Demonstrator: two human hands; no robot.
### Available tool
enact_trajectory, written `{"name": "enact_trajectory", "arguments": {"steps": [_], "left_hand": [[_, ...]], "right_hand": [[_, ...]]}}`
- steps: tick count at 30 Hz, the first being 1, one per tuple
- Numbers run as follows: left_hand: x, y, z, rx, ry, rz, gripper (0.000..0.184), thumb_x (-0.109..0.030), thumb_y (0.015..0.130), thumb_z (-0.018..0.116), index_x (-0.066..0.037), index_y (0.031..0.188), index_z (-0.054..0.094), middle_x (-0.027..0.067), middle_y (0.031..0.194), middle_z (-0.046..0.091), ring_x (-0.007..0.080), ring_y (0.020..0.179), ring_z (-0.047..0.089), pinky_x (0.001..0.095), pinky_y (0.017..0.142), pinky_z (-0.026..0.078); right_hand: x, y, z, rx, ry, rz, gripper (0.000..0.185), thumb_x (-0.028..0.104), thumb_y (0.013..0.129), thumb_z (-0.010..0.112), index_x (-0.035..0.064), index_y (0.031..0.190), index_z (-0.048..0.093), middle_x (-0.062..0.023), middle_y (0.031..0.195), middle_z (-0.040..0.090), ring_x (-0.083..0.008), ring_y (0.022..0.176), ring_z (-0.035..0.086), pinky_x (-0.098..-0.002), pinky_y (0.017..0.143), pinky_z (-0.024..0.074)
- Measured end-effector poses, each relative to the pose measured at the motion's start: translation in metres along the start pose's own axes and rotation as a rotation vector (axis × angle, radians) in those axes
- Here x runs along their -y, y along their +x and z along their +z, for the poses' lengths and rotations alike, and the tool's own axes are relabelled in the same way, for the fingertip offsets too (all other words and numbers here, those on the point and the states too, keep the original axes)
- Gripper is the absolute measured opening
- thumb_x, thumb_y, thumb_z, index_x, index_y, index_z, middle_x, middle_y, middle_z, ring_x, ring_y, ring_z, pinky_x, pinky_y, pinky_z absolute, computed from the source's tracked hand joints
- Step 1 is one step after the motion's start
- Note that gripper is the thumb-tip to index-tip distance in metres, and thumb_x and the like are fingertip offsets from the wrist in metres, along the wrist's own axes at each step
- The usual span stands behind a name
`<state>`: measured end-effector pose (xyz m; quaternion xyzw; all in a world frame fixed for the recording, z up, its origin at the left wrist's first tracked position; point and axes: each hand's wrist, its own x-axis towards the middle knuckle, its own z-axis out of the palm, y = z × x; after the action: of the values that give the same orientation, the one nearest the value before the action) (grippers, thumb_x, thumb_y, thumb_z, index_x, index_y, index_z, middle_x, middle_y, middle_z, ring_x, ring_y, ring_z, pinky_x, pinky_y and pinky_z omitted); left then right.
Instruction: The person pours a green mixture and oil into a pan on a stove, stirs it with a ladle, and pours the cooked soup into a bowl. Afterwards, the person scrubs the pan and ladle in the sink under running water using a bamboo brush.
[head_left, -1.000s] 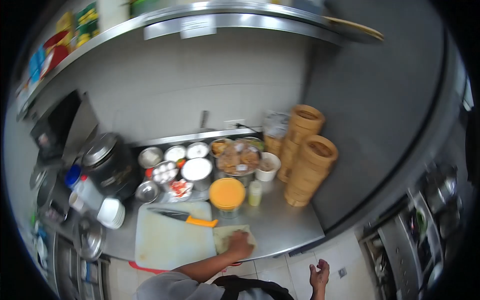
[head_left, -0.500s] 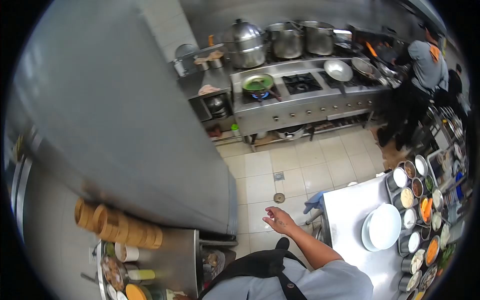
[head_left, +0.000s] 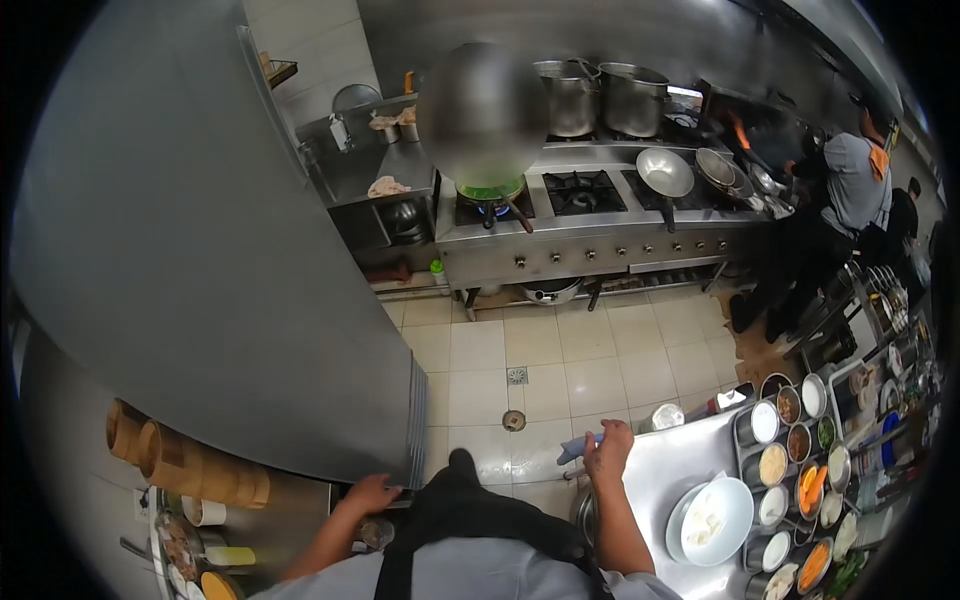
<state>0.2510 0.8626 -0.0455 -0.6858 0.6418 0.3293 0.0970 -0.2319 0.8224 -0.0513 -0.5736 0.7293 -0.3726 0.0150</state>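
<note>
at the corner of the counter (head_left: 655,472), the blue cloth (head_left: 573,452) stretches leftward from the nearer right hand (head_left: 608,456), loosely curled, grip unclear; the left hand (head_left: 371,494), partly spread, looks empty.

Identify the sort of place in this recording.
Most likely a restaurant kitchen: a long stainless-steel gas range with two tall silver metal stockpots at its back, and round metal containers of food in rows.
</note>
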Motion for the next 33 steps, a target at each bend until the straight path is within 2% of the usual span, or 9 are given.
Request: {"name": "enact_trajectory", "arguments": {"steps": [6, 9, 18, 20, 21, 25, 28, 31, 33], "left_hand": [[-0.031, 0.145, -0.015, 0.113, -0.194, 0.064, 0.058, -0.046, 0.087, 0.054, -0.003, 0.127, 0.054, 0.0224, 0.126, 0.055, 0.0375, 0.115, 0.053, 0.0434, 0.099, 0.041], [0.011, 0.236, 0.014, 0.236, 0.208, 0.175, 0.051, -0.039, 0.088, 0.053, -0.005, 0.126, 0.055, 0.0194, 0.121, 0.059, 0.0346, 0.111, 0.056, 0.0448, 0.095, 0.043], [0.022, 0.410, 0.036, 0.693, 0.021, -0.577, 0.028, -0.028, 0.084, 0.058, -0.008, 0.102, 0.068, 0.0123, 0.106, 0.067, 0.0281, 0.094, 0.064, 0.0400, 0.084, 0.050], [0.018, 0.439, 0.013, 0.546, 0.331, -0.004, 0.031, -0.030, 0.084, 0.056, -0.005, 0.098, 0.069, 0.0155, 0.105, 0.066, 0.0299, 0.094, 0.064, 0.0404, 0.085, 0.050], [0.026, 0.443, 0.002, 0.290, 0.544, 0.641, 0.036, -0.033, 0.084, 0.055, -0.002, 0.096, 0.069, 0.0183, 0.105, 0.066, 0.0316, 0.096, 0.063, 0.0414, 0.087, 0.049], [-0.035, 0.535, -0.065, 0.227, 0.128, 0.231, 0.045, -0.040, 0.085, 0.052, 0.000, 0.099, 0.067, 0.0222, 0.105, 0.064, 0.0360, 0.102, 0.060, 0.0446, 0.090, 0.047], [-0.096, 0.569, -0.134, 0.089, 0.008, 0.145, 0.043, -0.038, 0.083, 0.053, 0.000, 0.099, 0.065, 0.0227, 0.107, 0.062, 0.0378, 0.101, 0.059, 0.0435, 0.088, 0.047], [-0.140, 0.598, -0.163, -0.103, -0.282, 0.117, 0.039, -0.033, 0.081, 0.062, -0.003, 0.105, 0.063, 0.0172, 0.107, 0.064, 0.0325, 0.101, 0.061, 0.0393, 0.087, 0.048], [-0.164, 0.595, -0.181, -0.076, -0.331, 0.109, 0.038, -0.031, 0.080, 0.063, -0.004, 0.107, 0.062, 0.0159, 0.107, 0.065, 0.0310, 0.102, 0.061, 0.0387, 0.088, 0.048]], "right_hand": [[-0.020, 0.020, 0.003, 0.176, -0.143, 0.100, 0.034, 0.026, 0.076, 0.070, 0.0023, 0.099, 0.063, -0.0149, 0.093, 0.062, -0.0320, 0.096, 0.055, -0.0426, 0.089, 0.0383], [-0.024, 0.037, 0.007, 0.160, -0.166, 0.223, 0.029, 0.026, 0.077, 0.068, 0.0044, 0.095, 0.065, -0.0114, 0.086, 0.065, -0.0305, 0.088, 0.059, -0.0423, 0.083, 0.0410], [-0.028, 0.065, 0.020, 0.284, -0.342, 0.513, 0.023, 0.025, 0.078, 0.065, 0.0038, 0.088, 0.065, -0.0136, 0.078, 0.066, -0.0336, 0.081, 0.061, -0.0451, 0.078, 0.0437], [-0.019, 0.072, 0.021, 0.251, -0.399, 0.533, 0.017, 0.023, 0.075, 0.066, 0.0059, 0.077, 0.064, -0.0112, 0.071, 0.064, -0.0325, 0.075, 0.061, -0.0439, 0.073, 0.0447], [-0.016, 0.074, 0.023, 0.231, -0.423, 0.540, 0.016, 0.022, 0.073, 0.067, 0.0070, 0.072, 0.064, -0.0100, 0.067, 0.063, -0.0320, 0.071, 0.061, -0.0434, 0.070, 0.0452], [-0.021, 0.075, 0.024, 0.267, -0.433, 0.614, 0.018, 0.022, 0.074, 0.066, 0.0049, 0.073, 0.063, -0.0121, 0.068, 0.063, -0.0326, 0.074, 0.062, -0.0435, 0.070, 0.0464], [-0.052, 0.064, 0.016, 0.741, -0.554, 0.495, 0.049, 0.028, 0.082, 0.071, -0.0018, 0.118, 0.057, -0.0214, 0.099, 0.067, -0.0281, 0.087, 0.066, -0.0363, 0.079, 0.0518], [-0.041, 0.088, 0.039, 0.370, -0.670, 0.765, 0.017, 0.019, 0.076, 0.065, 0.0022, 0.077, 0.062, -0.0152, 0.068, 0.062, -0.0344, 0.075, 0.062, -0.0443, 0.069, 0.0471], [-0.081, 0.093, 0.060, 0.154, -0.502, 0.802, 0.017, 0.016, 0.077, 0.064, 0.0002, 0.079, 0.061, -0.0167, 0.070, 0.062, -0.0341, 0.072, 0.061, -0.0439, 0.068, 0.0474]]}}
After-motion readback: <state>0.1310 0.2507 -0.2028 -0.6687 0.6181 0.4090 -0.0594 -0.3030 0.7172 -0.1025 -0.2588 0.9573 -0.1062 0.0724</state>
